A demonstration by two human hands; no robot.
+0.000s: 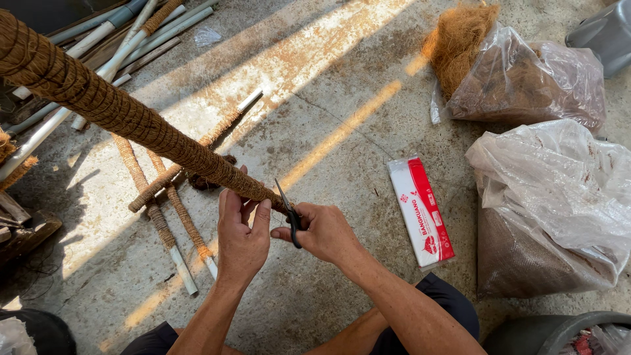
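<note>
Hands (243,230) w/ scissors (289,213), coir pole (118,112)

plastic bags of coir (526,82), red-white packet (420,210)

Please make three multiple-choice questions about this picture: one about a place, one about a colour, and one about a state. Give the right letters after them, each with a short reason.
1. Where does the flat red and white packet lie?
A. on the concrete floor, right of the hands
B. inside a plastic bag
C. on top of the white pipes

2. What colour are the handles of the scissors?
A. yellow
B. black
C. bright green

3. What is the left hand doing?
A. resting flat on the floor
B. holding a plastic bag
C. gripping the end of the fibre-wrapped pole

Answers:
1 A: the packet lies on bare floor, between the right hand and the clear bags.
2 B: the handles in the right hand are dark black.
3 C: the fingers close around the lower end of the pole, beside the scissor blades.
</note>
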